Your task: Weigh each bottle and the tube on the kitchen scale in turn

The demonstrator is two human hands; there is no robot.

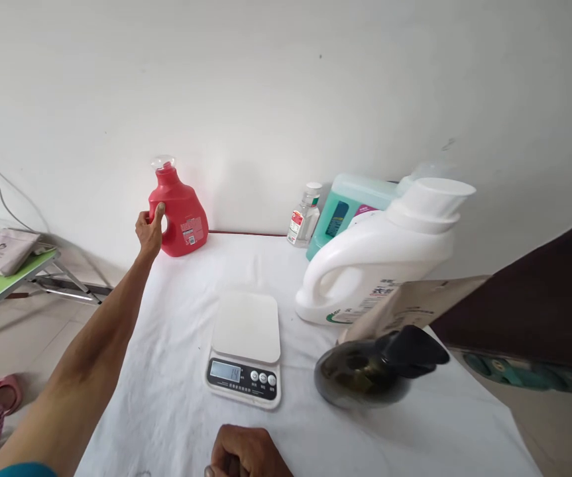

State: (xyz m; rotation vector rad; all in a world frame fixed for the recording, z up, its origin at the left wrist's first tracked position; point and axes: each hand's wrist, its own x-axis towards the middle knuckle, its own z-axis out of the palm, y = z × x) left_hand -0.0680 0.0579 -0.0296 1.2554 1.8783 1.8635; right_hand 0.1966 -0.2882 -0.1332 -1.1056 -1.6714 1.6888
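Gripping one red bottle (180, 211); left-handed

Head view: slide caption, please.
Left hand grasping a red jug, right hand curled in front of a white digital scale.

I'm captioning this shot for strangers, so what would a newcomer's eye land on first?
Probably the red handled jug at the far left of the white-clothed table, its handle held in the left grip. Next might come the big white handled jug on the right side, then the digital scale near the middle, with digits on its display.
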